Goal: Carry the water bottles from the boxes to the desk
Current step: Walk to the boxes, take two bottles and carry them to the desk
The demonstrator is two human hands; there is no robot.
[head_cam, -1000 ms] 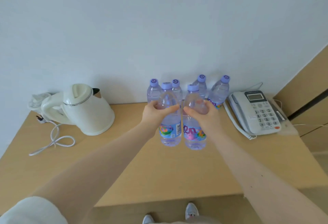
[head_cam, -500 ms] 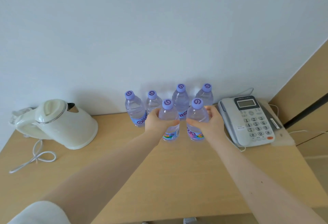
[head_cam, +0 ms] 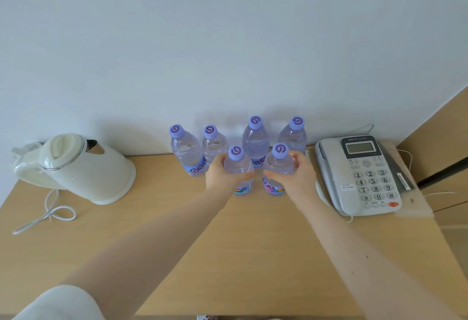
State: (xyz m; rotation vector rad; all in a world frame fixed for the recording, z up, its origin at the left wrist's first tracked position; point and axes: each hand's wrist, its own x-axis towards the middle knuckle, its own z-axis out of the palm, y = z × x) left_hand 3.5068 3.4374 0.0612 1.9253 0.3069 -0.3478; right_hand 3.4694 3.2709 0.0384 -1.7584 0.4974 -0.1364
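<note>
Two clear water bottles with purple caps stand upright on the wooden desk (head_cam: 253, 256), one in each hand. My left hand (head_cam: 222, 176) grips the left front bottle (head_cam: 238, 165) round its body. My right hand (head_cam: 296, 176) grips the right front bottle (head_cam: 277, 164) the same way. Behind them, against the wall, a row of several more bottles stands: one at the far left (head_cam: 186, 150), one next to it (head_cam: 214, 142), a taller-looking one (head_cam: 255, 140) and one at the right (head_cam: 293, 134). No boxes are in view.
A cream electric kettle (head_cam: 86, 167) with a looped white cord (head_cam: 48, 216) sits at the desk's left. A grey desk telephone (head_cam: 364, 175) lies at the right, close to my right hand. A wooden cabinet (head_cam: 440, 142) borders the far right.
Both hands carried the two bottles forward and down from mid-air onto the desk, in front of the back row. The camera moved closer over the desk.
</note>
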